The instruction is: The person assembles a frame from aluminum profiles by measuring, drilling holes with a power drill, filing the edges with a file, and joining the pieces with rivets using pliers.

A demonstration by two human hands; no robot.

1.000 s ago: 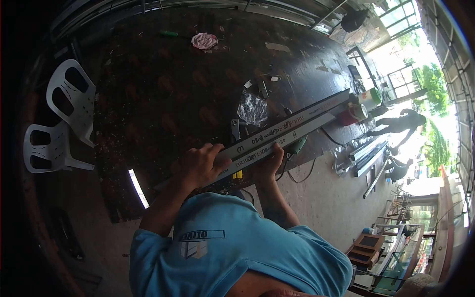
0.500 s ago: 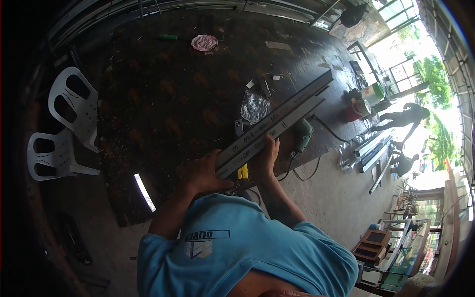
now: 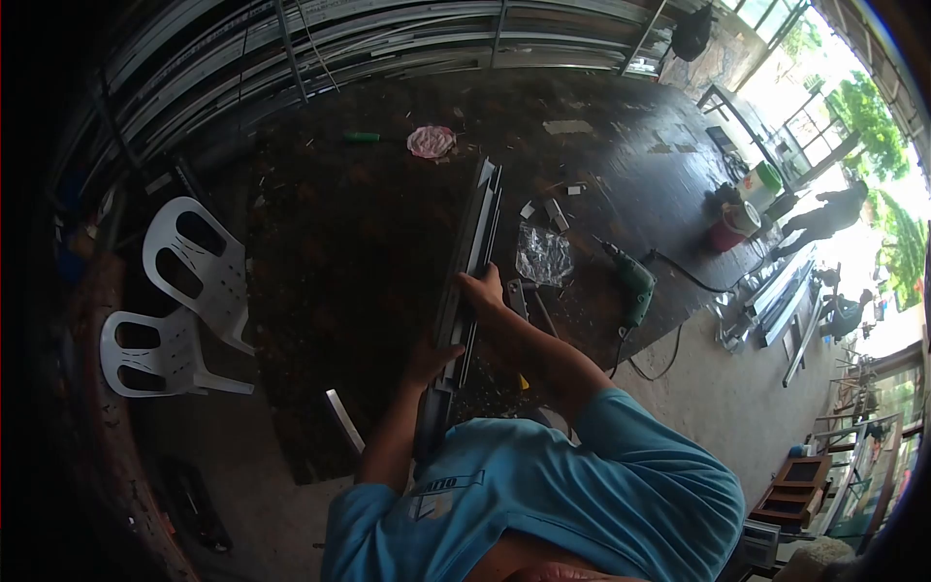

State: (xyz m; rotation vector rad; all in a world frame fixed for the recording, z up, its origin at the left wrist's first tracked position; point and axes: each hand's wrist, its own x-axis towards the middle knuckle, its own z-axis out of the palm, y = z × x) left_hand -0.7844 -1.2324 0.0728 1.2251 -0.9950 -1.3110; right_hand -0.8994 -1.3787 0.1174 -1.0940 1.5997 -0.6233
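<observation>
I hold a long grey aluminium profile in both hands over a dark, littered work table. It points away from me, with its far end near the table's middle. My left hand grips the near part of the profile. My right hand holds it further along, fingers wrapped over its right edge. The near end of the profile runs down to my blue shirt.
A green power drill with a cable lies to the right, beside a clear plastic bag. Two white plastic chairs stand left. A pink cloth lies far back. Buckets and people are at the right.
The profile has swung counterclockwise from lying across toward the right to pointing straight away. Both hands turned with it, and the drill it covered now shows.
</observation>
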